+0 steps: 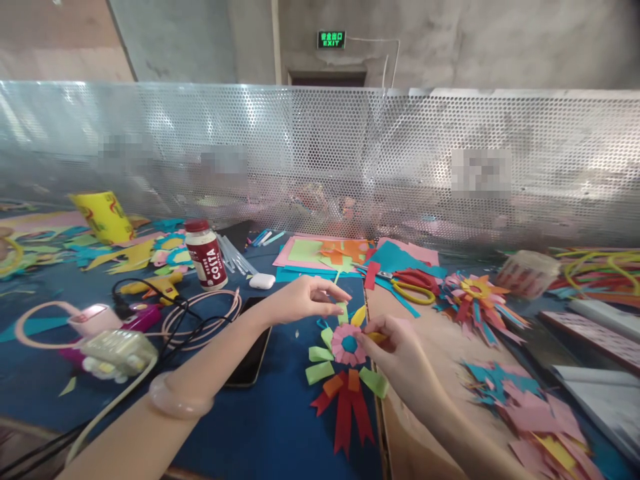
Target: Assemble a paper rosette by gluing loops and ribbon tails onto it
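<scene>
A paper flower (349,345) lies on the blue table, with a pink pleated ring and a blue centre. Light green paper loops (320,372) stick out around it, and red notched ribbon tails (345,417) hang from its lower side. My left hand (307,299) reaches in from the left, thumb and forefinger closed about a green paper loop (343,315) at the flower's top. At the right edge, my right hand (395,343) pinches the flower; a yellow paper loop (359,316) shows beside its fingers. The right fingertips are partly hidden.
Scissors (413,291) and coloured paper sheets (305,251) lie behind the flower. A finished paper rosette (475,297) is on the right. To the left are a bottle (206,257), a phone (250,363), a glue gun (155,288) and cables. A perforated metal screen (320,160) stands behind.
</scene>
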The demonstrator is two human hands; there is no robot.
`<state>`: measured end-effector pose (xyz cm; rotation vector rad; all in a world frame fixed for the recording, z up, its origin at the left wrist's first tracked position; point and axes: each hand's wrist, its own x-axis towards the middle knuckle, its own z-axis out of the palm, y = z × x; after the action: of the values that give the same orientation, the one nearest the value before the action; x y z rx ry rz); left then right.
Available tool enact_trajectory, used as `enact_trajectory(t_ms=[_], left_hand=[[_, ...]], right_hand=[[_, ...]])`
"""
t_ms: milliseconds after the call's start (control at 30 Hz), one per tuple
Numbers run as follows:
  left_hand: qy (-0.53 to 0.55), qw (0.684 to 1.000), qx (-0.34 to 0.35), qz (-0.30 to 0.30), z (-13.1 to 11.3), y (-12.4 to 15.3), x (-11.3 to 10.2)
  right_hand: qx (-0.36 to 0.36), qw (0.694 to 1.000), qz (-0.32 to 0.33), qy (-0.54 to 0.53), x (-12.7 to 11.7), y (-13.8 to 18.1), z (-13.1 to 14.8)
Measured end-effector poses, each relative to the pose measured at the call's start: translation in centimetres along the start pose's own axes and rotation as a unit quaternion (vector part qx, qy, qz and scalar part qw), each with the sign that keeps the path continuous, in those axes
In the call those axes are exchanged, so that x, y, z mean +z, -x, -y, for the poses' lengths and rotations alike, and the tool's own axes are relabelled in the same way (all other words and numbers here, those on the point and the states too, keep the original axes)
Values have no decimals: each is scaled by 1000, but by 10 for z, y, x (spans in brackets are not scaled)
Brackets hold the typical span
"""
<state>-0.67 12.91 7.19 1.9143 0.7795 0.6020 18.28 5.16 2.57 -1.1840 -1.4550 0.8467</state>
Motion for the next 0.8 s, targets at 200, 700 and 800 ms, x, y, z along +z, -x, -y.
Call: enact_trajectory(t_ms=[200, 700, 800], left_hand=[[50, 999, 1, -5, -1, -1, 2], [33, 998, -55, -3, -3, 1, 22], [51, 998, -41, -14, -5, 0, 29]], right_hand=[[4, 1000, -7, -8, 0, 0, -3], [-33, 994, -81, -63, -2, -2, 0], [-31, 995, -84, -49, -3, -2, -1]])
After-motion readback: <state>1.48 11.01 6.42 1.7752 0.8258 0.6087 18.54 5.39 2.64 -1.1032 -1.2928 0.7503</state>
